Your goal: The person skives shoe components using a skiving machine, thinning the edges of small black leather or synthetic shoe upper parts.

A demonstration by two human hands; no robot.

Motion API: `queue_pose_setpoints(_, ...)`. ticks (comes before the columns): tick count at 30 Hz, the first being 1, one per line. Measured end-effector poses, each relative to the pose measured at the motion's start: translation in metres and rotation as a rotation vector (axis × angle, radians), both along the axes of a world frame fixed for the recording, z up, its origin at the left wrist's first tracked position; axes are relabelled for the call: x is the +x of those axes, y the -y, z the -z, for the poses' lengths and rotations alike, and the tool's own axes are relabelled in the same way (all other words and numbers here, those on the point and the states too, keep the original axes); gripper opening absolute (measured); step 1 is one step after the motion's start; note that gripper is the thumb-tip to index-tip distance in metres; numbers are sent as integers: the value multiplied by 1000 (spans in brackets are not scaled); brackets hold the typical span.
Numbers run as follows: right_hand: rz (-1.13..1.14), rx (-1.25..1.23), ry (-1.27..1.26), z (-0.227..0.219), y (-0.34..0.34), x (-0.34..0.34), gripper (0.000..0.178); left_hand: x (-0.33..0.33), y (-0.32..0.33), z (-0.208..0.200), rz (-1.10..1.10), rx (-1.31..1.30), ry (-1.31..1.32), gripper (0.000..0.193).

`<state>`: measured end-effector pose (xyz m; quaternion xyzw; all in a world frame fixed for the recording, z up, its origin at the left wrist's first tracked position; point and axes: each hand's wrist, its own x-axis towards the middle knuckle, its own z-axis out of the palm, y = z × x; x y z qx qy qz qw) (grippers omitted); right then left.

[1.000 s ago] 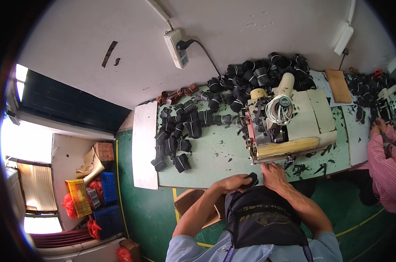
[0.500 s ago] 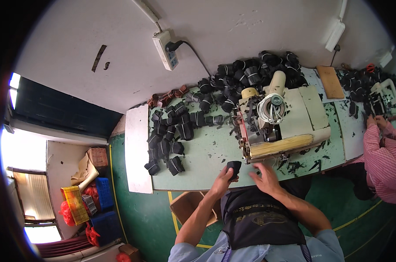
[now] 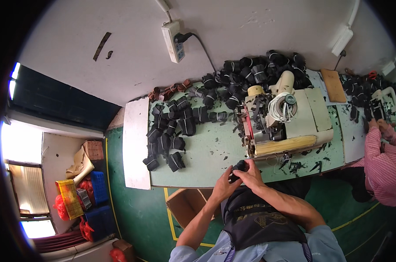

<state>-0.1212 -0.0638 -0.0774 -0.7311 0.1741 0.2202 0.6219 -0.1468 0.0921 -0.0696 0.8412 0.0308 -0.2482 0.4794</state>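
Note:
Between my two hands, just over the table's front edge, is a small bundle of black fabric pieces. My left hand is closed on its left side, with the thumb up against it. My right hand grips it from the right, its fingers bent over the top. Both hands partly cover the bundle. Right behind them stands a cream sewing machine with a coil of white cord on top.
Tied black bundles lie in rows on the green table, with a larger heap behind. Brown bundles sit by the wall. Dark scraps litter the right front. A cardboard box stands below; a co-worker's checked sleeve is far right.
My right hand has moved left and taken hold of the bundle, which only my left hand held before. The whole view has shifted slightly.

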Motion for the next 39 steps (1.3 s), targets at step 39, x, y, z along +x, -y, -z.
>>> queue_pose_setpoints(39, -222, 379, -184, 14, -17, 25, 26, 10, -48, -2, -274, -407, -338, 39)
